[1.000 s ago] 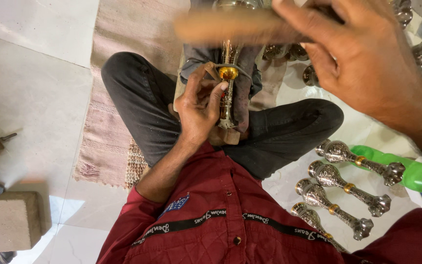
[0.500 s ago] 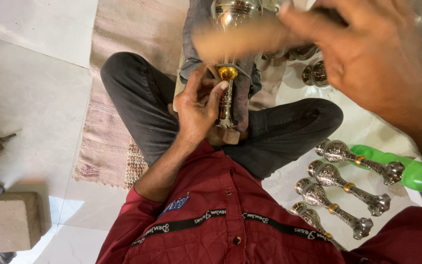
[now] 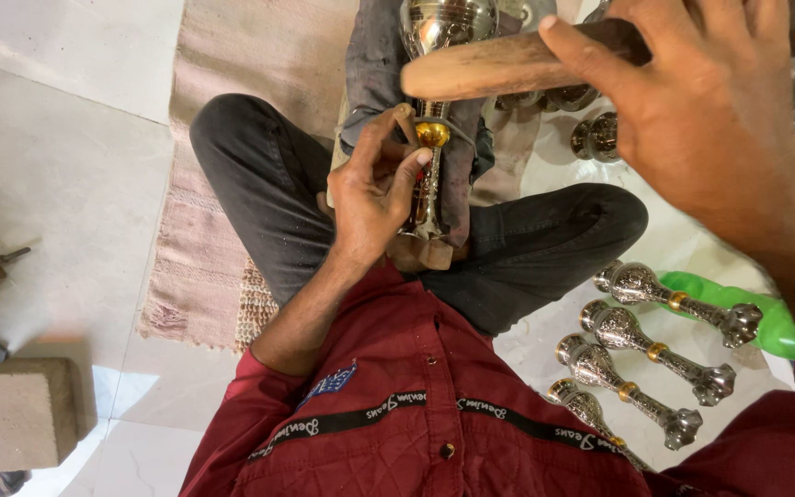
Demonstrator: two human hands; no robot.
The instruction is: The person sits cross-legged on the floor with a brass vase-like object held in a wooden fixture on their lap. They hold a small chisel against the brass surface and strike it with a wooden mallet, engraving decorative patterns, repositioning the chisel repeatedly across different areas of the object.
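Left hand (image 3: 374, 198) pinches a small tool against the brass collar of an ornate silver metal stem with a cup top (image 3: 430, 138), upright on a cloth between the crossed legs. Stem's long axis runs away from the body. Right hand (image 3: 701, 110) closed round a pale wooden mallet handle (image 3: 508, 64), raised above and right of the cup; left hand is nearer. Four like silver stems (image 3: 655, 354) lie on white floor by a green plastic package (image 3: 766, 313). Blue chest patch, black printed band on the red shirt (image 3: 416, 405)

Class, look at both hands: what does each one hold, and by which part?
The right hand grips a wooden handle at its upper end. The left hand pinches a silver ornamental stem just below its gold collar.
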